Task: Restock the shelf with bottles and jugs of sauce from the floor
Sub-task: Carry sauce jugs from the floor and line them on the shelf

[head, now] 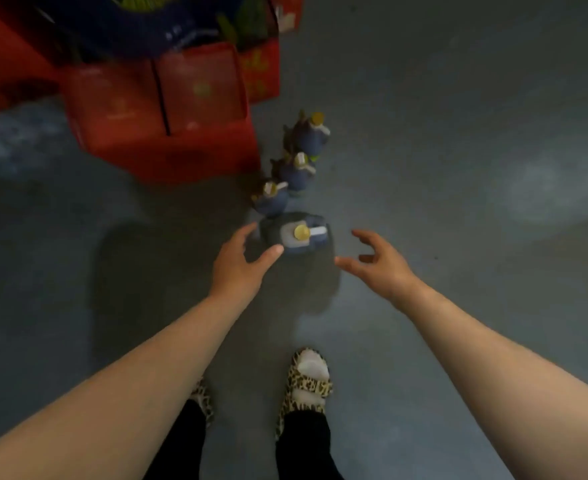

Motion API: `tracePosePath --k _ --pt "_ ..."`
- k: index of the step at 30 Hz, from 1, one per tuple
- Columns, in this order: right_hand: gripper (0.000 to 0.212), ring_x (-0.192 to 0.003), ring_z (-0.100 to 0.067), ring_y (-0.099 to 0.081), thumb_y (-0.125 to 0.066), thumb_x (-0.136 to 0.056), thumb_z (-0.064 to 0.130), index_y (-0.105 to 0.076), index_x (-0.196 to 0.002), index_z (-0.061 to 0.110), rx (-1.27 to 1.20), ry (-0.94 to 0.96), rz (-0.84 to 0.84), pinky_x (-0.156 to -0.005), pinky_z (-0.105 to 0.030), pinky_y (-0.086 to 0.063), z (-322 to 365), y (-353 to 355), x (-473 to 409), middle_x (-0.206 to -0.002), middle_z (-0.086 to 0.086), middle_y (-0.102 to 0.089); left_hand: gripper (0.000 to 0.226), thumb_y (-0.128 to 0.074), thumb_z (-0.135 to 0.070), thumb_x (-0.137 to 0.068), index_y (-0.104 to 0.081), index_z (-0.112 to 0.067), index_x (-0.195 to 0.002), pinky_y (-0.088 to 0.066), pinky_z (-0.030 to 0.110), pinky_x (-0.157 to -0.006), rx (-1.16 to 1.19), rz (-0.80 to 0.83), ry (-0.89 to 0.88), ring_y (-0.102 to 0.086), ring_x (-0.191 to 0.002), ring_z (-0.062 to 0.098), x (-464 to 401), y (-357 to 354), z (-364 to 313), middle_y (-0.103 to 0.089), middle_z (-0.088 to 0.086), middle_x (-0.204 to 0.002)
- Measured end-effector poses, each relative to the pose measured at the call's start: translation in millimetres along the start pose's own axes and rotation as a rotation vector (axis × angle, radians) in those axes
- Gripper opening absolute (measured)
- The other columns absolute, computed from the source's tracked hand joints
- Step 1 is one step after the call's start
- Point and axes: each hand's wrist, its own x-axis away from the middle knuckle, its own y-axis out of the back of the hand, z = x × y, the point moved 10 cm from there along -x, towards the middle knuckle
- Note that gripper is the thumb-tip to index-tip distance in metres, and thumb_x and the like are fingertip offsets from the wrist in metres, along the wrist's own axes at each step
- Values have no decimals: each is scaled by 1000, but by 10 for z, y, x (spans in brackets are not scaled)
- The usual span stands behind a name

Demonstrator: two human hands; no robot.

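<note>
Both forearms reach down, left hand (pixel 239 261) and right hand (pixel 377 259) spread beside jug (pixel 294 233).

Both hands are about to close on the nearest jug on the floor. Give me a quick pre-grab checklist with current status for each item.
1. Left hand free to grip: ok, fingers open, holding nothing.
2. Right hand free to grip: ok, open and empty.
3. Hands flank the nearest jug: ok, one on each side; contact with it cannot be told.
4. Jug upright with yellow cap on: ok.
5. Room beside the jug: not ok on the far side, a smaller bottle stands close behind it.
6. Feet clear of the jug: ok, the leopard-print slippers stand apart from it.
7. Jug weight or fill level: cannot tell.
</note>
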Motion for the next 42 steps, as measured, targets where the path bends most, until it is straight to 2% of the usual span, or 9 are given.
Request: tracePosePath --k 4,7,11,15,22,32,35,40,42 --pt "80 -136 -24 -49 -80 -85 33 -39 -154 28 -155 -50 25 -100 -39 -51 -631 -442 -552 -159 -1 -38 69 -72 -45 -87 -40 -38 -147 -41 33 -106 1 75 -36 -40 -140 16 -524 -378 507 -43 -5 -152" --pt "84 -130 -17 -48 -78 -88 22 -32 -158 25 -218 -17 34 -87 -24 -52 -862 -668 -966 -160 -1 -35 76 -75 -43 -84 -36 -41 -149 -37 36 -112 4 138 -86 -34 -143 14 -884 -641 713 -38 -7 -156" --pt "99 -143 -22 -41 -82 -83 19 -22 -161 30 -224 72 65 -98 -27 -48 -995 -945 -1431 -163 -2 -31 93 -84 -31 -77 -31 -36 -153 -33 36 -116 40 191 -156 -30 -146 15 -1215 -956 865 -33 -5 -159" --pt "100 -134 -12 -46 -85 -79 14 -26 -159 28 -261 139 128 -78 -5 -49 -1032 -1185 -1686 -155 4 -43 102 -87 -29 -71 -27 -37 -153 -34 37 -116 116 184 -164 -30 -146 16 -1405 -1093 1038 -32 -4 -160" --pt "101 -115 2 -52 -88 -74 16 -31 -156 29 -230 131 175 -81 -7 -44 -1115 -1274 -1889 -137 15 -51 103 -94 -39 -55 -39 -29 -141 -43 34 -110 164 206 -201 -41 -136 16 -1524 -1138 1108 -42 -1 -149" --pt "102 -131 -17 -50 -94 -65 14 -39 -152 19 -135 205 56 -98 -26 -46 -1067 -1225 -1983 -146 -5 -49 97 -93 -32 -59 -40 -28 -140 -41 29 -105 191 236 -193 -41 -135 17 -1536 -1116 1094 -42 -2 -146" --pt "98 -122 -16 -56 -96 -61 19 -48 -146 21 -129 234 80 -96 -30 -50 -971 -1306 -1913 -140 -5 -55 97 -85 -55 -45 -43 -35 -129 -45 24 -99 262 201 -118 -49 -125 11 -1490 -1021 1212 -50 -7 -136" --pt "75 -107 2 -66 -93 -59 23 -60 -125 33 -222 152 269 -86 -16 -55 -962 -1789 -1487 -114 16 -70 102 -83 -74 -46 -51 -27 -131 -47 18 -82 281 111 69 -60 -111 11 -1162 -704 1673 -62 -5 -126" --pt "67 -104 2 -68 -92 -64 17 -62 -120 36 -256 98 303 -84 -16 -56 -1004 -2020 -1264 -111 17 -72 83 -75 -67 -55 -52 -30 -126 -47 21 -83 282 101 143 -60 -110 12 -982 -559 1857 -63 -5 -123"
